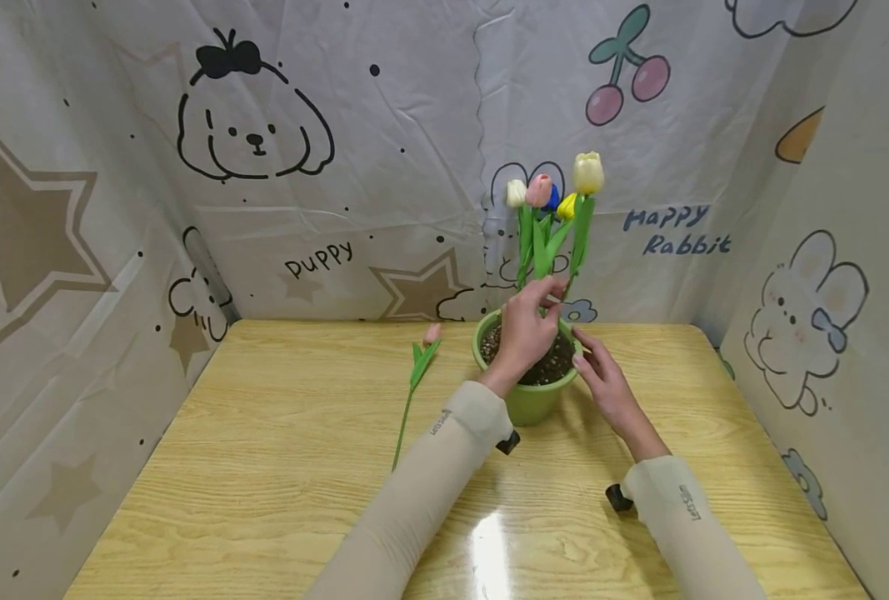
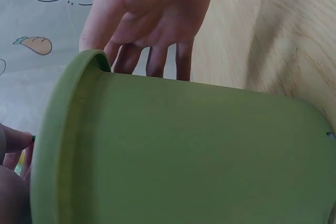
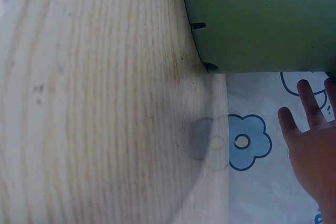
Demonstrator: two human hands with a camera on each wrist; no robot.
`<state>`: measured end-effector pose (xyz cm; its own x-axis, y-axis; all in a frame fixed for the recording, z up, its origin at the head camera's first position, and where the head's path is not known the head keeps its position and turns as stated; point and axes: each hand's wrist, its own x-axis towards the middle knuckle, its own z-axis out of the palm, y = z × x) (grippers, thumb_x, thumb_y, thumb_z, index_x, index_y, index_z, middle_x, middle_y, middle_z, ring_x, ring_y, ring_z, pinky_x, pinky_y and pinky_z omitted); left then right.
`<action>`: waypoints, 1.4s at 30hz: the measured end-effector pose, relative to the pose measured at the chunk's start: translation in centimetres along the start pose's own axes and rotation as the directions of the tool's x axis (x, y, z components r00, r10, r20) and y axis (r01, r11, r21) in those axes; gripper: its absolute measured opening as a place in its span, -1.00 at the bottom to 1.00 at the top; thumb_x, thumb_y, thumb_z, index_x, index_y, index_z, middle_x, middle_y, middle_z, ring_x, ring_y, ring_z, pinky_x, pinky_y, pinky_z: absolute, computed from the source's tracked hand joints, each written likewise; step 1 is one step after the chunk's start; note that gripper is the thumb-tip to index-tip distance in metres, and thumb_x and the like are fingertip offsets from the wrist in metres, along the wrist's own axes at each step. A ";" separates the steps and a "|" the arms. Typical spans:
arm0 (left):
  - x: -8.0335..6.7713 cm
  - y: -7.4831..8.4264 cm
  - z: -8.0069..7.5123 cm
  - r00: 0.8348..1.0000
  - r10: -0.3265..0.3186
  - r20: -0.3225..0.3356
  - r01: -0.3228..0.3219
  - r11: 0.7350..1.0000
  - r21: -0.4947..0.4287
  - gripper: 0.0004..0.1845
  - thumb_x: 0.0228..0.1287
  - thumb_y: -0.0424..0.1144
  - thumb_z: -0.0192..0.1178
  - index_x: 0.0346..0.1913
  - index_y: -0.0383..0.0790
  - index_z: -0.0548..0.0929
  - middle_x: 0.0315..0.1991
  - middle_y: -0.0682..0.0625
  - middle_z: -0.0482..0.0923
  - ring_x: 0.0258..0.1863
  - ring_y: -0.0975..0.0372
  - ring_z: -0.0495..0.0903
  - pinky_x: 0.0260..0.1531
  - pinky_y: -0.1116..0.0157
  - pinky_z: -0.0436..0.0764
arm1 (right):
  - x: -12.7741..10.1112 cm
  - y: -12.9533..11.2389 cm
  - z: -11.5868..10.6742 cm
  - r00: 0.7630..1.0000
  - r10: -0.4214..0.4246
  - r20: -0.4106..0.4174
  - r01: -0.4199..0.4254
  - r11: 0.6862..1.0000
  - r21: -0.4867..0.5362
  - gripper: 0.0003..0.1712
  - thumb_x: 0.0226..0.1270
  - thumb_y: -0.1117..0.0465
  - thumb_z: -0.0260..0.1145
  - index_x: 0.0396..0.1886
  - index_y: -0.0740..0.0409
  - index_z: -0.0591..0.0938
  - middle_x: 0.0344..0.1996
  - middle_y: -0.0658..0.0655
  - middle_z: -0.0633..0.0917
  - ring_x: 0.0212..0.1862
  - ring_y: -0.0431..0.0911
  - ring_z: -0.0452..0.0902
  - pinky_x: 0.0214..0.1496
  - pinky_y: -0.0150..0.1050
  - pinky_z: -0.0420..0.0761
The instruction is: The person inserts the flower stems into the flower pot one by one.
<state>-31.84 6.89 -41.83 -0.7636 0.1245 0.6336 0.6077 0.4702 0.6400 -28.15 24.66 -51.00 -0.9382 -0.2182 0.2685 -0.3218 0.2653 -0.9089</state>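
Note:
A green flowerpot (image 1: 530,404) filled with dark soil (image 1: 545,367) stands toward the back of the table. My left hand (image 1: 528,325) is over the soil, pinching the stem of a cream tulip (image 1: 589,173) that stands tallest at the right. Behind it rise a white tulip (image 1: 516,193), a pink tulip (image 1: 539,191), a blue one and a yellow tulip (image 1: 567,207). At the pot's right side, my right hand (image 1: 611,385) touches the rim with fairly straight fingers; the left wrist view shows this hand (image 2: 152,14) beyond the pot wall. The stem's lower end is hidden.
Another pink tulip (image 1: 417,367) with a long green stem lies on the wooden table (image 1: 287,417), left of the pot. Printed cloth (image 1: 407,100) hangs close behind the table and along both sides.

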 end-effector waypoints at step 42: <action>-1.5 -0.4 1.0 0.997 -0.066 -0.029 0.068 0.994 0.082 -0.69 0.22 -0.50 0.29 -0.05 -0.10 0.78 -0.19 0.06 0.78 -0.24 0.28 0.80 0.00 0.20 0.71 | -0.1 0.0 0.0 1.000 -0.023 0.004 0.023 1.000 0.009 -0.38 0.74 0.17 -0.06 0.66 0.17 0.13 0.62 0.33 0.12 0.57 0.33 0.10 0.27 -0.73 0.27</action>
<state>-31.13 7.35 -43.51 -0.7951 0.0675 0.6027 0.5344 0.5479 0.6436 -28.05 24.66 -50.99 -0.9300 -0.2284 0.2881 -0.3422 0.2513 -0.9054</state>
